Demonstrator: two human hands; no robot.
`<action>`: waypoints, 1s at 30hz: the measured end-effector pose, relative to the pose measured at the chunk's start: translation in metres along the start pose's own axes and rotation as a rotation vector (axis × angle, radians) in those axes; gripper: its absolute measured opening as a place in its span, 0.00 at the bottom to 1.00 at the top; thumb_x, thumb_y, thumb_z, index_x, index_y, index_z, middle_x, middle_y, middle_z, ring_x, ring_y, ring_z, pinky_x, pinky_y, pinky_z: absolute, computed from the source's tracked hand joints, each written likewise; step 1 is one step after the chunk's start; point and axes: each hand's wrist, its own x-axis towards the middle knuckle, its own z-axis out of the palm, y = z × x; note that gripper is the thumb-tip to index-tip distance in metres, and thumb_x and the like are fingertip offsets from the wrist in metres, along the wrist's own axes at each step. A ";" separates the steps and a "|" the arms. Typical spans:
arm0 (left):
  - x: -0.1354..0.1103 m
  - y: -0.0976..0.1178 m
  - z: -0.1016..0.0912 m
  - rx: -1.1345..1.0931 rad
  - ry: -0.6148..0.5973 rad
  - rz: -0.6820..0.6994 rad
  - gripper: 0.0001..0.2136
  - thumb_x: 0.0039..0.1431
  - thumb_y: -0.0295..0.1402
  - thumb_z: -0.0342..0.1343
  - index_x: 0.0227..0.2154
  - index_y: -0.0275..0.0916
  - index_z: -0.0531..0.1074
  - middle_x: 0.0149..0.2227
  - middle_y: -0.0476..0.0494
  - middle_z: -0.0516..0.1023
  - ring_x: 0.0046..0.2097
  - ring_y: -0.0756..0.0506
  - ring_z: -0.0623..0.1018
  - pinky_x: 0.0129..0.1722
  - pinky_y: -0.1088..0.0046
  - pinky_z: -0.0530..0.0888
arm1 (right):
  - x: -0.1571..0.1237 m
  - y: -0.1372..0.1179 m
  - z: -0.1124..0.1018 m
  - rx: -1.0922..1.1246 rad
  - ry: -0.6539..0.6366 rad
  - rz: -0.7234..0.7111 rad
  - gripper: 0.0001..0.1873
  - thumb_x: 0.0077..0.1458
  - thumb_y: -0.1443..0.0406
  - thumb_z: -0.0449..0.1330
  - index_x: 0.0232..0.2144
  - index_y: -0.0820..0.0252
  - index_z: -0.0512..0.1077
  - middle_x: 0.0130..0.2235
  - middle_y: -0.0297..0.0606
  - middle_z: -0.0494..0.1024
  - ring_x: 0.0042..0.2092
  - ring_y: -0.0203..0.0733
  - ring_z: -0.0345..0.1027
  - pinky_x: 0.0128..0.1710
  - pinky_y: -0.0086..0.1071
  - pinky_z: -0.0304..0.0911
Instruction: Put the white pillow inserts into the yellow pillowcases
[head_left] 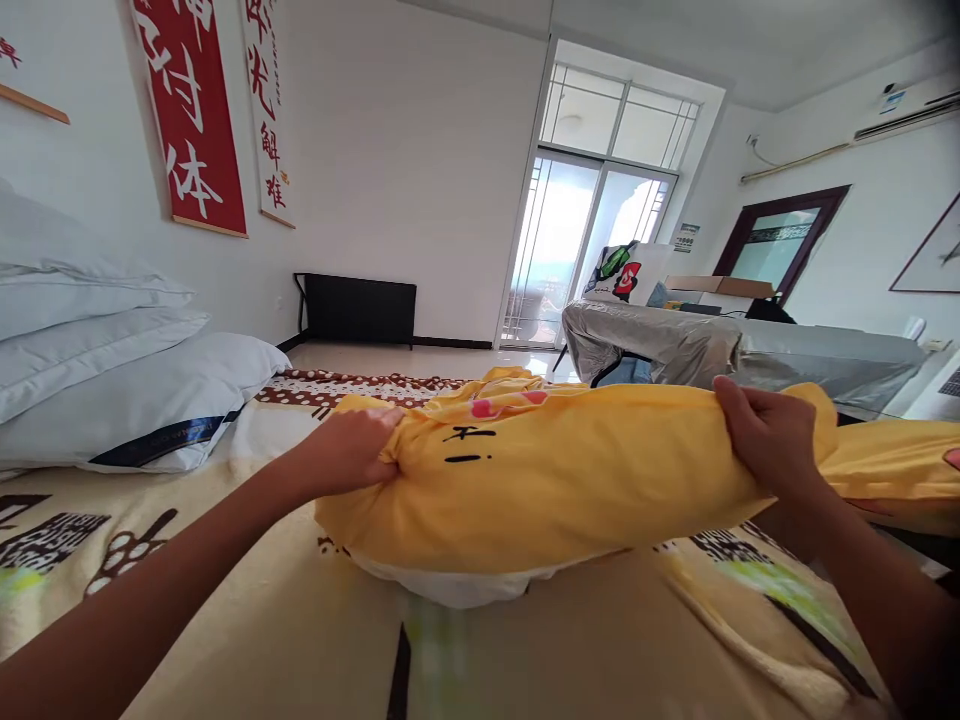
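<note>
A yellow pillowcase (577, 470) with black lettering and pink spots is stretched between my two hands, over a white pillow (465, 588) whose edge shows underneath. My left hand (360, 450) is closed on the bunched cloth at the left end. At the right end, my right hand (772, 435) grips the cloth, thumb on top. Both lie just above a patterned cream and brown blanket (285, 620). How far the pillow reaches inside the case is hidden.
Several white pillows (127, 390) are stacked at the left. More yellow cloth (892, 460) lies at the right. Behind stand a black folded panel (360, 310) by the wall and a plastic-covered table (660, 335) with a bag (622, 270) and boxes on it.
</note>
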 end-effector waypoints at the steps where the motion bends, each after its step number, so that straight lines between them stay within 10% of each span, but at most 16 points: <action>1: 0.001 -0.010 0.002 0.009 0.046 -0.052 0.09 0.49 0.32 0.51 0.34 0.38 0.66 0.37 0.41 0.76 0.38 0.41 0.76 0.32 0.69 0.70 | 0.000 -0.016 -0.005 0.017 0.034 -0.011 0.27 0.50 0.51 0.54 0.08 0.57 0.53 0.13 0.30 0.48 0.17 0.32 0.46 0.19 0.31 0.45; 9: -0.012 -0.068 -0.045 0.328 0.401 -0.522 0.18 0.60 0.43 0.40 0.39 0.32 0.65 0.30 0.48 0.70 0.32 0.43 0.75 0.30 0.69 0.68 | 0.003 -0.109 -0.030 -0.007 0.295 -0.590 0.25 0.56 0.61 0.48 0.12 0.56 0.43 0.16 0.27 0.42 0.19 0.28 0.37 0.20 0.29 0.41; 13: -0.022 -0.097 -0.083 0.494 0.608 -0.683 0.28 0.56 0.52 0.36 0.45 0.31 0.65 0.27 0.47 0.68 0.31 0.41 0.75 0.28 0.67 0.65 | 0.029 -0.105 -0.013 -0.189 0.227 -0.579 0.23 0.56 0.59 0.44 0.12 0.55 0.44 0.14 0.26 0.43 0.18 0.29 0.40 0.21 0.29 0.42; 17: -0.045 -0.111 -0.079 0.533 0.582 -0.386 0.29 0.48 0.55 0.36 0.41 0.40 0.68 0.23 0.49 0.68 0.23 0.46 0.70 0.25 0.70 0.59 | 0.052 -0.069 0.019 -0.299 0.150 -0.413 0.20 0.54 0.60 0.45 0.14 0.55 0.46 0.14 0.29 0.49 0.20 0.31 0.45 0.23 0.30 0.44; 22: -0.060 -0.074 -0.002 0.434 0.253 0.130 0.18 0.52 0.50 0.49 0.31 0.39 0.69 0.20 0.49 0.71 0.21 0.46 0.71 0.21 0.72 0.59 | 0.032 -0.045 0.081 -0.399 -0.119 -0.338 0.18 0.56 0.58 0.50 0.17 0.56 0.54 0.19 0.34 0.61 0.23 0.35 0.50 0.26 0.32 0.44; 25: -0.046 -0.048 0.022 0.387 0.323 0.225 0.18 0.55 0.49 0.46 0.28 0.38 0.68 0.21 0.46 0.72 0.23 0.45 0.72 0.25 0.69 0.64 | 0.000 -0.073 0.110 -0.267 -0.135 -0.550 0.19 0.60 0.59 0.47 0.19 0.57 0.60 0.24 0.39 0.68 0.29 0.38 0.58 0.32 0.33 0.51; 30: -0.015 -0.042 0.010 0.505 0.448 0.106 0.15 0.56 0.44 0.44 0.24 0.38 0.67 0.23 0.42 0.71 0.28 0.41 0.71 0.32 0.61 0.65 | -0.050 -0.175 0.112 0.085 -0.222 -0.786 0.15 0.62 0.63 0.45 0.27 0.58 0.68 0.31 0.39 0.73 0.34 0.41 0.61 0.37 0.36 0.55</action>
